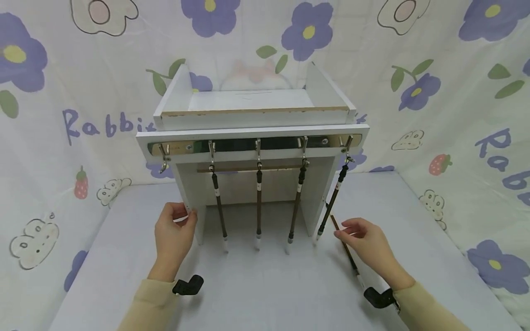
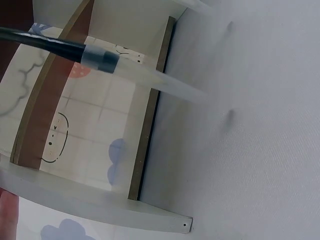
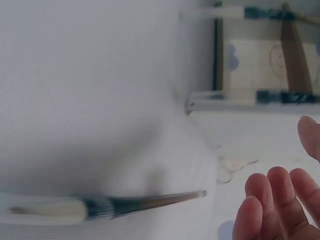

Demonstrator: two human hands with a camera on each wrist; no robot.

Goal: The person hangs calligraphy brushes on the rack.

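Note:
My left hand touches the left side panel of a white wooden rack, thumb tip at its front edge, fingers bent along the outer face. Several paintbrushes with dark handles and clear caps hang tips down from the metal hooks along the front. The leftmost hook sticks out bare. Another capped paintbrush lies on the table to the right. Just above its handle end, in the head view, hovers my right hand. Its fingers are loosely bent and hold nothing; the right wrist view shows them apart from the brush.
The rack stands on a white-covered table. Above the hooks is an open-topped tray section, and a thin wooden crossbar runs behind the hanging brushes. A printed cloth with flowers and rabbits surrounds the back and sides.

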